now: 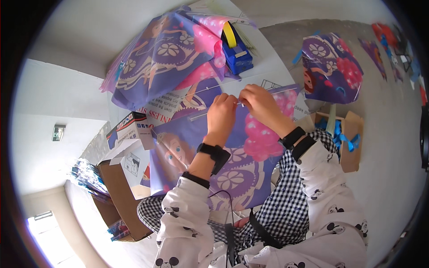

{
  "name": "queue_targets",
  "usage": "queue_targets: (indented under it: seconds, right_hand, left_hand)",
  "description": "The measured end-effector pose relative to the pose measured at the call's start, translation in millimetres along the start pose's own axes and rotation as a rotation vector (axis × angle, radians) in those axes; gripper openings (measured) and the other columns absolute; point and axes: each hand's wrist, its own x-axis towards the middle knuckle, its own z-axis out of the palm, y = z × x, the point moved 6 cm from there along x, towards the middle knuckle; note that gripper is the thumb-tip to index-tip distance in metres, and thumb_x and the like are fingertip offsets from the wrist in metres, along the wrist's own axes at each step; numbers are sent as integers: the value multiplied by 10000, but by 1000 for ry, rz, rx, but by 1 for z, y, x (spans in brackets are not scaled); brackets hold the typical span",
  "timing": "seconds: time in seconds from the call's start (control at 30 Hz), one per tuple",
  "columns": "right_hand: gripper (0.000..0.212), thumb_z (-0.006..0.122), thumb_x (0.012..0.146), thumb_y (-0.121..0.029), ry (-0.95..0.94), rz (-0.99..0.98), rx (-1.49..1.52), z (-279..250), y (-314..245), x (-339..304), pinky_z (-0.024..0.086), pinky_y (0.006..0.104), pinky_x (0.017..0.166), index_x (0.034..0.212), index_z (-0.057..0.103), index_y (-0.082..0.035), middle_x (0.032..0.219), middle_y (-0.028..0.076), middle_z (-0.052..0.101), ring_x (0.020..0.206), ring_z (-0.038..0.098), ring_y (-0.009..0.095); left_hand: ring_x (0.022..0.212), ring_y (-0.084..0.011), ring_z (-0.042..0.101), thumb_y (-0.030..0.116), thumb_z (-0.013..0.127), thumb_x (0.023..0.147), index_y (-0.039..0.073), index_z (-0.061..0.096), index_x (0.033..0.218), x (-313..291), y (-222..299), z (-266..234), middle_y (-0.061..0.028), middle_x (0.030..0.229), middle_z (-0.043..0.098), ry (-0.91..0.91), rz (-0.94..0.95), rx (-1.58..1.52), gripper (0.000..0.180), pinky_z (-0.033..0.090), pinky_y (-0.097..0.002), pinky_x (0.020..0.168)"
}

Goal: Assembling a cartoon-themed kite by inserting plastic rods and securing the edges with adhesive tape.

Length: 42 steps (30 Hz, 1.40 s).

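My left hand (pixel 221 117) and my right hand (pixel 259 105) meet over the table, with fingertips pinched together. Between them shows a small, thin white piece (pixel 239 104), too small to name. Under both hands a purple printed plastic sheet (pixel 232 156), with a cartoon figure and pink round shapes, hangs over the near table edge toward my lap. A thin pale rod (pixel 199 115) lies along the sheet's upper edge, left of my left hand. Behind my hands, a second thin rod (pixel 230 81) runs across the table.
More printed sheets (pixel 154 67) are heaped at the far left, beside a blue tape dispenser (pixel 239 58) with a yellow ring. Small cartons (pixel 134 127) stand on the table's left. An open cardboard box (pixel 351 154) holds blue strips at right; another box (pixel 114 192) is at left.
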Motion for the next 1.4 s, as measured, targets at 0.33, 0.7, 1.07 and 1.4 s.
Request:
queue_targets:
  seconds: [0.33, 0.7, 1.07, 1.4]
  right_hand:
    - [76, 609, 752, 36, -41, 121, 98, 13, 31, -11, 479, 437, 718, 752, 564, -25, 804, 123, 567, 868, 589, 336]
    - [73, 594, 764, 35, 107, 327, 114, -67, 102, -48, 452, 416, 665, 756, 550, -22, 795, 131, 579, 793, 596, 341]
    - [112, 622, 825, -1, 298, 207, -114, -81, 69, -47, 492, 414, 694, 915, 581, -55, 907, 115, 592, 834, 611, 334]
    - [212, 658, 892, -112, 238, 291, 244, -47, 41, -9, 505, 388, 798, 1081, 590, -45, 1032, 122, 610, 906, 635, 315]
  left_hand:
    - [906, -326, 605, 20, 647, 802, 65, 630, 837, 0, -20, 23, -112, 867, 606, -102, -138, -114, 59, 513, -432, 738]
    - [881, -341, 623, 42, 654, 799, 32, 653, 887, -49, -115, -55, -152, 924, 638, -110, -392, 37, 89, 505, -434, 772]
    - [1362, -356, 407, 146, 631, 905, 31, 446, 1415, -62, 9, 2, -183, 1465, 435, -81, -65, 166, 555, 349, -429, 1122]
    - [1481, -269, 231, 378, 514, 968, 69, 335, 1506, -98, 4, 14, -110, 1589, 283, -240, -125, 405, 646, 204, -452, 1199]
